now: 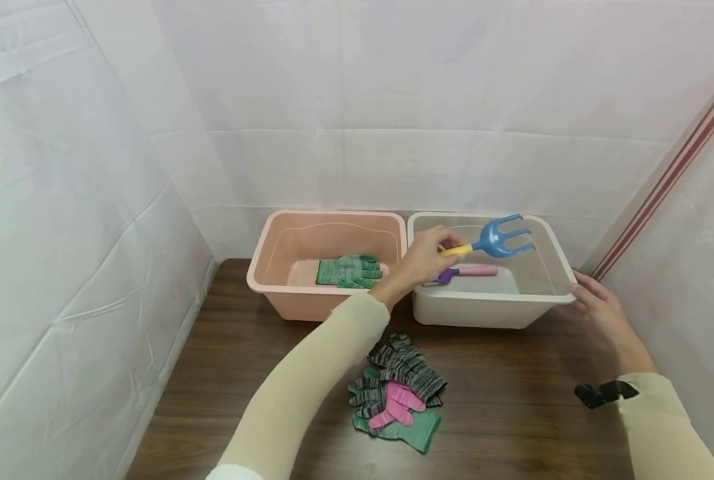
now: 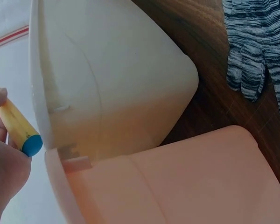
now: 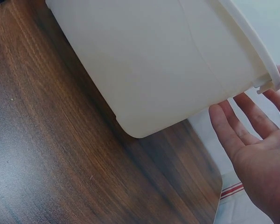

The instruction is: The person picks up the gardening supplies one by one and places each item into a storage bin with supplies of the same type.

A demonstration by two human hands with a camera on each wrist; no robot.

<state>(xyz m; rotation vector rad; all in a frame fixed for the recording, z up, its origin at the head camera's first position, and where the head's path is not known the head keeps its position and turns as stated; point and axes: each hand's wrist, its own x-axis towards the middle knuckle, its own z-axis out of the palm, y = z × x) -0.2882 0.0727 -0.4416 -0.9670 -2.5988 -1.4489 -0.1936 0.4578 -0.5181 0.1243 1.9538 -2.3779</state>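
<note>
My left hand [image 1: 425,257] grips the yellow handle of a small garden hand rake [image 1: 497,239], its blue head with bent tines pointing right. The rake is held over the white bin [image 1: 483,313]. Inside that bin lies a purple tool with a pink handle [image 1: 478,270], its head partly hidden by my left hand. My right hand [image 1: 605,317] holds the white bin's right end, thumb at the rim and fingers against the outer wall [image 3: 177,60]. In the left wrist view the rake's handle end [image 2: 21,123] shows beside the bin rims.
Left of the white bin stands a pink bin [image 1: 309,307] with a green glove [image 1: 349,271] in it. A pile of gloves lies in front on the wooden table [image 1: 501,413]: grey-black [image 1: 413,367], pink [image 1: 399,403] and green [image 1: 419,430]. White sheeting [image 1: 363,100] surrounds the table.
</note>
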